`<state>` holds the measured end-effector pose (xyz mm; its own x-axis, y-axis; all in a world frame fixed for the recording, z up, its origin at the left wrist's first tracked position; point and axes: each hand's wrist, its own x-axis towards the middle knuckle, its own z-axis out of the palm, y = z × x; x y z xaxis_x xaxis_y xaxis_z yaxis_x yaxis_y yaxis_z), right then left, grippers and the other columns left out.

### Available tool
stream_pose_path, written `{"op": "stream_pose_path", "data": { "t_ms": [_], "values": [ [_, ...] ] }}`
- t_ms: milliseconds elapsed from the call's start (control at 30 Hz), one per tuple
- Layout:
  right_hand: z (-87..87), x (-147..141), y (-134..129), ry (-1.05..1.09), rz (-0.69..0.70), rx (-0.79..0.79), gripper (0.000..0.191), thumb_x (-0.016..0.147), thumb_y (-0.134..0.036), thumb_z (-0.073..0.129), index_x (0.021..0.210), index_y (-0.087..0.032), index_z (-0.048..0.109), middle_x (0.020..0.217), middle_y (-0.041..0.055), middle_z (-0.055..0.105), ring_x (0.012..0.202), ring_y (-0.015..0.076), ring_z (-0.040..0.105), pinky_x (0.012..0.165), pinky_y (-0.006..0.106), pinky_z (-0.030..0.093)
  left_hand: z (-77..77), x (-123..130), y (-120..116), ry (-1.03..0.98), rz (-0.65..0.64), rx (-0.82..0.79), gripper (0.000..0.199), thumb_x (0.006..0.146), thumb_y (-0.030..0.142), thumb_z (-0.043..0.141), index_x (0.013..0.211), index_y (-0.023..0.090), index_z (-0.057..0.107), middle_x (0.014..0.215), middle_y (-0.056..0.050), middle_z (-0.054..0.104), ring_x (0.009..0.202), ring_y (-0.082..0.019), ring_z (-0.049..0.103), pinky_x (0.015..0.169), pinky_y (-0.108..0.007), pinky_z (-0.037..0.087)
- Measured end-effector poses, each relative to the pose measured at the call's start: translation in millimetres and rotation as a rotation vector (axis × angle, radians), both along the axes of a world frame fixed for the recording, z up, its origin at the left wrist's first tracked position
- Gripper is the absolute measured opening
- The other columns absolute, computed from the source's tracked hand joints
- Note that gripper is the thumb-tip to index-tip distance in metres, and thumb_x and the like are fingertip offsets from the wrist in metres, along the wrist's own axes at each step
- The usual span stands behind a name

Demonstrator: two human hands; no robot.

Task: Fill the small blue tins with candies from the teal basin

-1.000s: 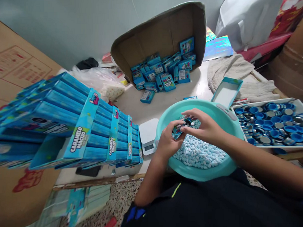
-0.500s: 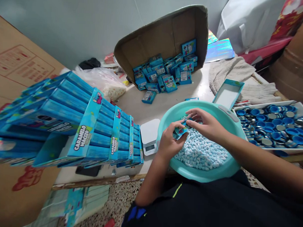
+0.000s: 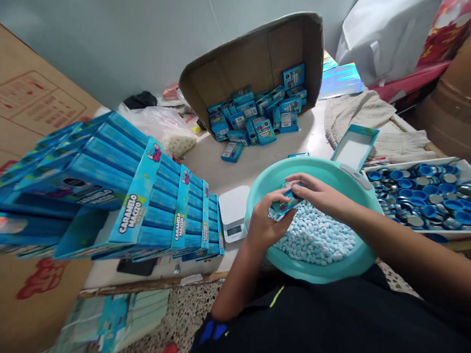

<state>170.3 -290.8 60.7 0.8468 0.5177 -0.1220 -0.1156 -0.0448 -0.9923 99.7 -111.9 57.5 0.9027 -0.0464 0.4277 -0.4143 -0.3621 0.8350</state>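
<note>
Over a turquoise basin [image 3: 320,272], my left hand [image 3: 268,223] is wrapped round a small blue candy box [image 3: 287,203], held tilted. My right hand [image 3: 315,195] has its thumb and fingers closed at the box's upper right end, partly hiding it. Whether the end flap is open I cannot make out. Beneath both hands, light blue and white candies [image 3: 320,236] cover the basin's bottom.
At left stand stacked blue display boxes [image 3: 129,219] beside a white scale [image 3: 232,207]. A tipped carton [image 3: 239,58] behind holds several small boxes. To the right are an open blue tray [image 3: 356,144] and a white box of round tins [image 3: 424,196].
The small box has turned in my hands, showing more of its face. My right fingers have closed further over its upper end.
</note>
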Motion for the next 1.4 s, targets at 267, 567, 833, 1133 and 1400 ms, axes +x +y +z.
{"op": "stream_pose_path", "data": {
  "t_ms": [267,567,833,1133,1400],
  "values": [
    [-10.9,5,1,-0.095,-0.042,-0.209,0.050,0.099,-0.059,0.040,0.126,-0.023,0.062,0.129,0.0134,0.064,0.120,0.0311,0.060,0.102,0.050,0.048,-0.8,6,-1,0.156,0.412,-0.423,0.039,0.074,0.027,0.084,0.101,0.023,0.056,0.091,0.002,0.064,0.079,-0.013,0.068,0.075,-0.026,0.056],
    [-37.1,-33,28,-0.712,0.540,-0.869,0.057,0.092,-0.044,0.059,0.140,-0.014,0.058,0.145,0.0237,0.052,0.131,0.0440,0.048,0.104,0.060,0.043,-1.8,6,1,0.105,0.453,-0.383,0.039,0.073,0.028,0.083,0.097,0.021,0.053,0.094,0.001,0.061,0.082,-0.013,0.068,0.078,-0.026,0.058],
    [-25.8,-37,38,-0.717,0.785,-0.718,0.046,0.080,-0.045,0.066,0.114,-0.014,0.073,0.111,0.0168,0.069,0.108,0.0352,0.058,0.098,0.047,0.048,-3.1,4,6,0.195,0.437,-0.322,0.036,0.077,0.029,0.080,0.100,0.022,0.054,0.098,0.000,0.062,0.084,-0.015,0.067,0.078,-0.028,0.056],
    [-10.7,-38,40,-0.337,1.008,-0.934,0.056,0.086,-0.053,0.049,0.117,-0.014,0.074,0.108,0.0190,0.075,0.098,0.0380,0.070,0.079,0.046,0.052,-8.8,5,10,0.284,0.344,-0.220,0.031,0.078,0.029,0.079,0.100,0.022,0.059,0.110,-0.006,0.067,0.099,-0.021,0.069,0.088,-0.034,0.056],
    [-16.0,-30,44,-0.073,0.819,-0.894,0.026,0.069,-0.043,0.066,0.078,-0.020,0.072,0.077,0.0082,0.069,0.080,0.0310,0.069,0.069,0.041,0.053,0.7,5,8,0.282,0.330,-0.133,0.026,0.078,0.025,0.077,0.098,0.022,0.062,0.116,-0.007,0.068,0.108,-0.024,0.068,0.097,-0.039,0.054]
  ]
}}
